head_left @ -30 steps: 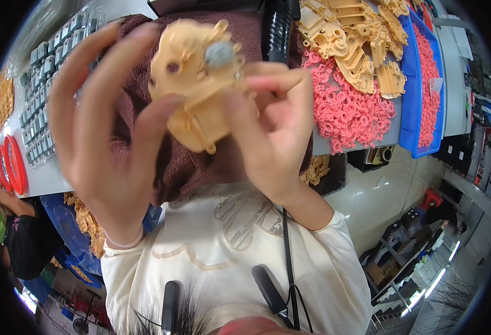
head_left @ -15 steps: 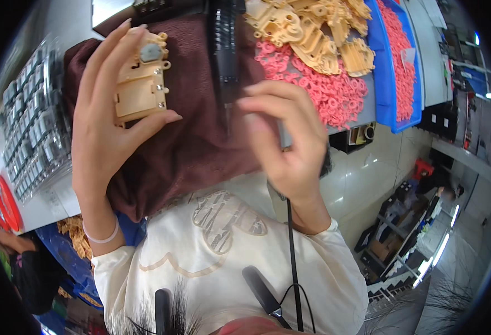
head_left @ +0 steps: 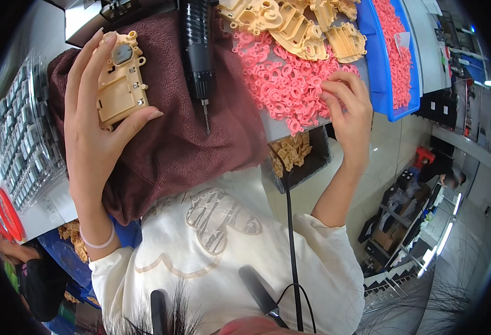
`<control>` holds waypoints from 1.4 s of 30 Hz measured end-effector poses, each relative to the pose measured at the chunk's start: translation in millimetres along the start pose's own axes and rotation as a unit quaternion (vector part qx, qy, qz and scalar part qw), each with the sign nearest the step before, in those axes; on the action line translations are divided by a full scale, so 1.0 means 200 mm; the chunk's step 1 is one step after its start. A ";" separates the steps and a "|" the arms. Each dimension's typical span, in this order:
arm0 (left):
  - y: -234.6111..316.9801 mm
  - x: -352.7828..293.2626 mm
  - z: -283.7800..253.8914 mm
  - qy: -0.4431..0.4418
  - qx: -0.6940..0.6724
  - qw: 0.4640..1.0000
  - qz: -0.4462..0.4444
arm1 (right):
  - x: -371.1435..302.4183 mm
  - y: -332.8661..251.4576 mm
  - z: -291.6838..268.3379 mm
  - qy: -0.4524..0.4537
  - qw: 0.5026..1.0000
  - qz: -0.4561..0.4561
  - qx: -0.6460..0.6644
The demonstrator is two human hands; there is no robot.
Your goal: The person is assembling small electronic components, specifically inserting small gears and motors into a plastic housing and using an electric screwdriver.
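Observation:
My left hand [head_left: 92, 120] grips a cream plastic housing [head_left: 120, 100] by its sides, fingers over the far end and thumb at the near edge. A grey rounded part [head_left: 122, 54] and small metal pieces sit in the housing. At the right edge of a heap of pink plastic rings [head_left: 281, 84], my right hand [head_left: 348, 114] has its thumb and fingertips pinched on a pink ring, partly hidden by the fingers. Between the hands, a black electric screwdriver [head_left: 196, 50] points its bit toward me over a dark maroon cloth [head_left: 184, 151].
Cream housings [head_left: 295, 33] lie piled beyond the rings. A blue tray [head_left: 379, 61] of pink parts stands at the right. Clear trays of grey parts [head_left: 27, 134] and red rings [head_left: 5, 215] are at the left. Below the table edge is a box of cream parts [head_left: 293, 153].
My right hand has moved right, from beside the screwdriver to the heap of pink rings. The left hand keeps hold of the housing; the whole view has shifted slightly.

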State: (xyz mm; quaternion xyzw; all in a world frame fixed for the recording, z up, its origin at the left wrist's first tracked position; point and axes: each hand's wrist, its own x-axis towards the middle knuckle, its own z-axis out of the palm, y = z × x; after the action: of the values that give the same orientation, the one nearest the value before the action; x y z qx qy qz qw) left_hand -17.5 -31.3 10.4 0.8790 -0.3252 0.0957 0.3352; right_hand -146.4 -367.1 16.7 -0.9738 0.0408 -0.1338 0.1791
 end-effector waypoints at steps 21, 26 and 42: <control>0.00 -0.04 0.03 0.022 0.001 1.000 0.005 | 0.18 0.13 0.02 0.183 0.974 -0.105 -0.087; 0.00 -0.04 0.03 0.025 -0.004 1.000 0.004 | 0.03 0.11 -0.07 0.098 0.895 0.064 0.431; -0.01 -0.02 0.04 0.012 0.004 1.000 0.004 | 0.12 0.16 0.10 -0.208 0.824 0.011 0.527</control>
State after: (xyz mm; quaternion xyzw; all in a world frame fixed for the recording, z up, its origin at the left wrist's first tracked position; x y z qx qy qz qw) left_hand -21.0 -33.0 2.4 0.8779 -0.3241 0.1087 0.3353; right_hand -117.9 -392.9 -7.5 -0.7353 -0.0638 0.0723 0.6708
